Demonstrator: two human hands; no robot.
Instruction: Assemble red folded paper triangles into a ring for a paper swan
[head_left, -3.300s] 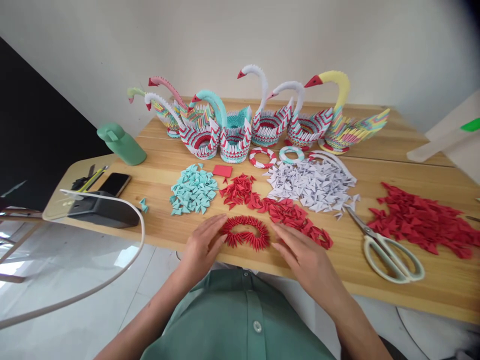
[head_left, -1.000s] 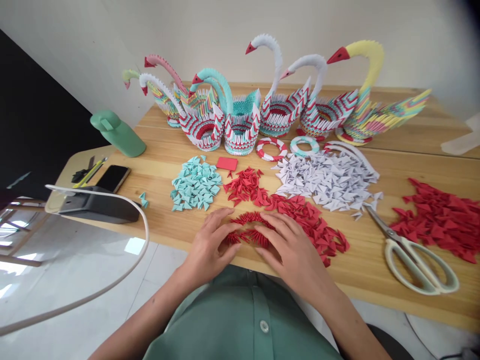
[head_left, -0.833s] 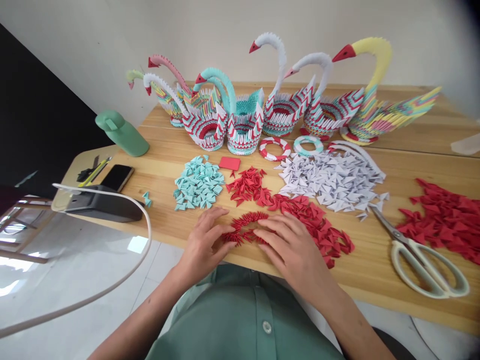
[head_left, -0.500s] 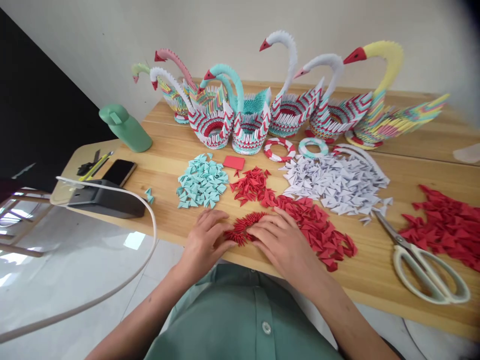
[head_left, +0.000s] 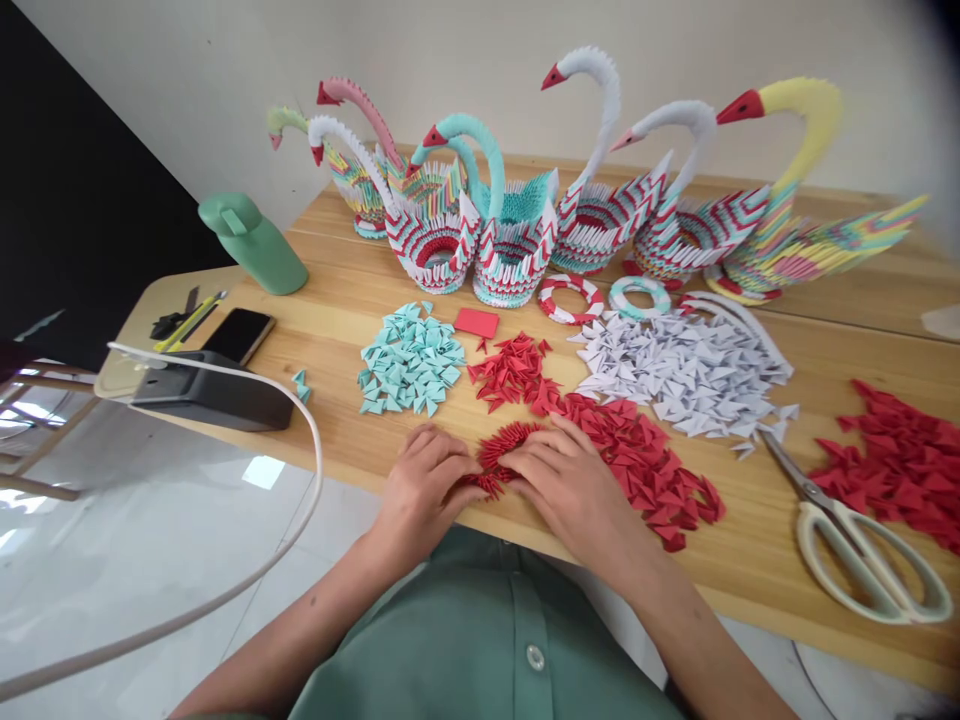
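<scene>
A ring of linked red folded paper pieces (head_left: 504, 450) lies at the near edge of the wooden table (head_left: 345, 330). My left hand (head_left: 424, 490) presses its left side with curled fingers. My right hand (head_left: 574, 485) covers its right side, fingers bent over the ring. Both hands squeeze the ring between them, and most of it is hidden under the fingers. A pile of loose red pieces (head_left: 637, 460) lies just right of my right hand.
Heaps of teal pieces (head_left: 409, 360), white pieces (head_left: 682, 370) and more red pieces (head_left: 900, 460) lie on the table. Several paper swans (head_left: 517, 240) stand at the back. Scissors (head_left: 862, 540) lie at right. A green bottle (head_left: 251, 245), phone (head_left: 238, 335) and black box (head_left: 214, 400) sit at left.
My hands have closed in from both sides of the red ring, squeezing it narrower and covering it. The camera has shifted slightly.
</scene>
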